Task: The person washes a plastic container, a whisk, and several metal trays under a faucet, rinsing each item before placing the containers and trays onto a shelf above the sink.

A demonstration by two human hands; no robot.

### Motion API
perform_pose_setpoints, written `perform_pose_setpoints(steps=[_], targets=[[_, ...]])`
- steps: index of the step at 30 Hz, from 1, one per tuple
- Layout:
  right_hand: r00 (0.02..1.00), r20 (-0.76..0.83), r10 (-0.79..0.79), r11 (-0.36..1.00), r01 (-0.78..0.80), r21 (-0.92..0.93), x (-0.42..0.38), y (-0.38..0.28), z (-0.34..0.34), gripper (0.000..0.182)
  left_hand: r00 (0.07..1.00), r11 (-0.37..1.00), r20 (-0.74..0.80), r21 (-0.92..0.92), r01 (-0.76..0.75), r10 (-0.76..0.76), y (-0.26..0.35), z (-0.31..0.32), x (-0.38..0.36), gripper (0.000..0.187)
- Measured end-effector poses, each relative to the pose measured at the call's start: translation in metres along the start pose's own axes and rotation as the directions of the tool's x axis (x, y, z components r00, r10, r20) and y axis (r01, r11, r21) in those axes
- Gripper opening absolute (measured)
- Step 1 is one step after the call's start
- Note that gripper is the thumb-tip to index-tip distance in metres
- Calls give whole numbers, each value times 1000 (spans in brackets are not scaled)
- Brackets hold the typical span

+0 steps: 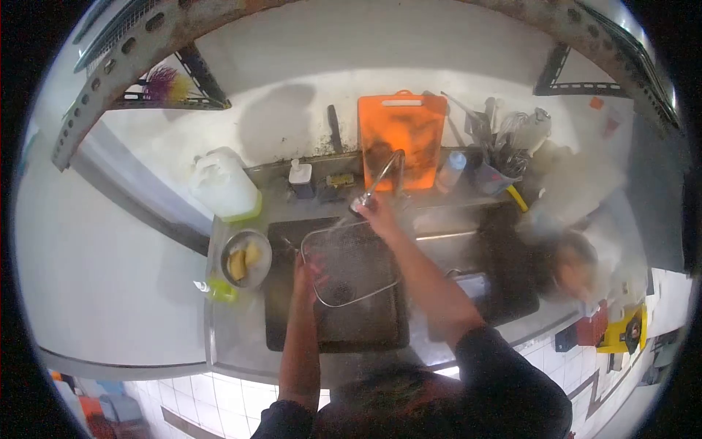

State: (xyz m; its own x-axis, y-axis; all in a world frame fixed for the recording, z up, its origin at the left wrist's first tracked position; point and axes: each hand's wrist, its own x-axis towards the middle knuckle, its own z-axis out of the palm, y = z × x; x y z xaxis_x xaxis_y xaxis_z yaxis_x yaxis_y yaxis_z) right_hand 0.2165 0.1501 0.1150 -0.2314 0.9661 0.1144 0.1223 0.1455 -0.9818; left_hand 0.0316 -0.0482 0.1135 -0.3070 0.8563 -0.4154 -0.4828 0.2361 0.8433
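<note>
- The left hand (306,272) holds the left side of a mesh tray (357,265), a rounded rectangle of fine, greyish mesh inside a thin, shiny metal rim; its fingers (320,269) show faintly through the weave, spread behind it.
- The mesh tray is held tilted above the left sink (365,333), a dark, squarish basin set in the smooth grey table (240,333).
- The right hand (376,216) has its fingers closed around the shiny spray head (361,203) of a curved metal tap (397,164), just beyond the tray's far rim; a pale spray falls on the mesh.
- Left of the sink, a round metal bowl (257,278) holds smooth yellowish chunks (238,265); a translucent lime-green bottle (221,291) is just beside it on the near side, and a bulky, cloudy plastic jug (225,183) stands farther back.
- On the far side, a flat orange cutting board (420,132) with dark smudges leans upright, between a squarish pump dispenser (300,179) to its left and a blue-topped bottle (451,172) to its right.
- Rounded wire whisks (518,132) stand farther right.
</note>
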Motion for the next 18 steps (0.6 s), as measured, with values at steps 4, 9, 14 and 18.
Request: perform_pose_setpoints(steps=[4, 9, 14, 18], targets=[[999, -33, -1, 999, -1, -34, -16, -46, 4, 40, 985, 965, 132, -225, 138, -110, -15, -35, 21, 87], [998, -45, -37, 993, 32, -109, -16, -35, -9, 42, 967, 958, 221, -282, -58, 124, -29, -47, 18, 82], [999, 49, -13, 993, 19, -112, -15, -11, -21, 46, 963, 927, 116, -318, -198, 245, -17, -47, 2, 99], [998, 51, -48, 992, 54, -117, -14, 26, -27, 52, 909, 844, 17, -379, -381, 417, -20, -40, -25, 80]])
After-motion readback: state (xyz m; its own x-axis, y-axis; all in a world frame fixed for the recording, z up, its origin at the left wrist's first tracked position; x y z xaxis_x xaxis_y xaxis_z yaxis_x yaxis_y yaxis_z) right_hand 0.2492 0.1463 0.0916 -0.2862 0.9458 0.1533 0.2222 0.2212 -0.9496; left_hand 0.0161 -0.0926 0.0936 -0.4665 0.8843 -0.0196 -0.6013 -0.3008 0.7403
